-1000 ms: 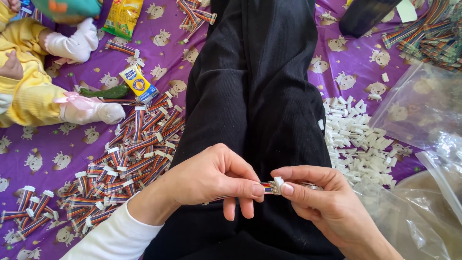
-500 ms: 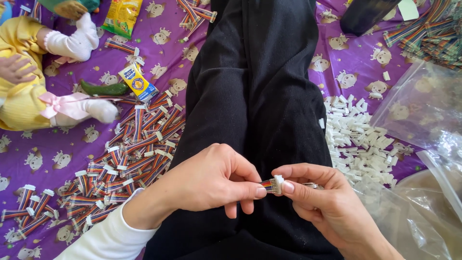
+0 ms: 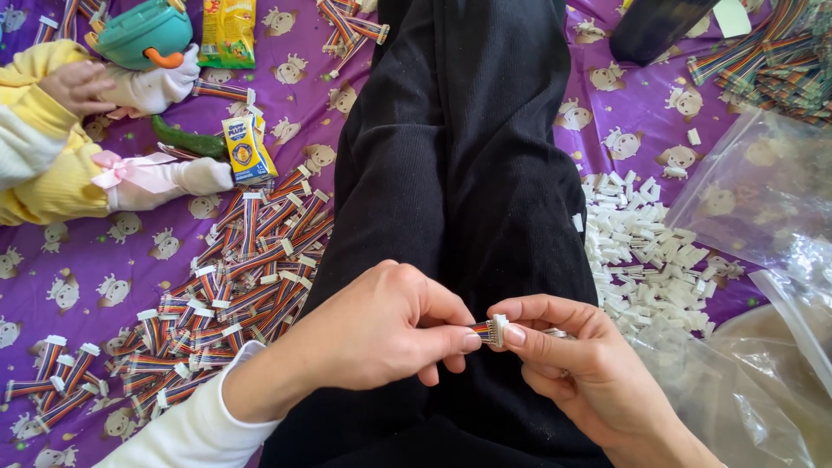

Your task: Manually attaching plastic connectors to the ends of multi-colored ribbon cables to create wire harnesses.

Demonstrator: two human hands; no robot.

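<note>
Above black trousers (image 3: 468,173), left hand (image 3: 373,334) and right hand (image 3: 572,364) pinch a ribbon cable (image 3: 484,330) with white connector (image 3: 499,329) between fingertips.

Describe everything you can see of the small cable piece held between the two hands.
The cable piece is a short flat ribbon of striped, many-coloured wires ending in a small white plastic connector. It lies roughly level above the black trousers. The left hand pinches the wire end, and the right hand grips the connector end. Fingers hide most of it.

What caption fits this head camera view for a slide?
Both hands, left hand and right hand, pinch a white connector on a rainbow ribbon cable over black trousers.
</note>
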